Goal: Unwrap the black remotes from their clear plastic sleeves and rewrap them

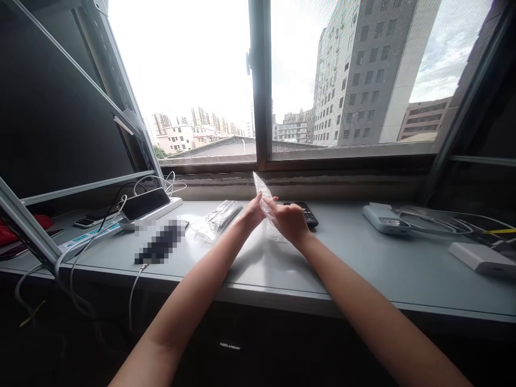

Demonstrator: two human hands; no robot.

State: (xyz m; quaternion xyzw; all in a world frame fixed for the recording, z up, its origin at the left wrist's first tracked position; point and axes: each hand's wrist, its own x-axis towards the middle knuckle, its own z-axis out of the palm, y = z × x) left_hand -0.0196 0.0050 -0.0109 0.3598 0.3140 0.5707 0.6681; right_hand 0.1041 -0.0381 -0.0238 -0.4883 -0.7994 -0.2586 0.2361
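Between my two hands, above the middle of the grey desk (258, 269), is a thin clear plastic bag (261, 185) with its tip pointing up. My left hand (253, 209) pinches it from the left side. On the right, my right hand (289, 217) has its fingers curled against the bag. The lower part of the plastic hangs down toward the desk. Partly hidden behind my right hand lies a black device with small buttons (307, 214). To the left of my left hand rest some crumpled clear plastic bags (217, 220).
At the left are a phone on a stand (147, 207), a power strip (91, 236), a blurred-out device (161, 242) and several cables. A light box-shaped device (385, 219), a white block (481, 258) and coiled cables (439, 220) lie right. A window (262, 80) stands behind.
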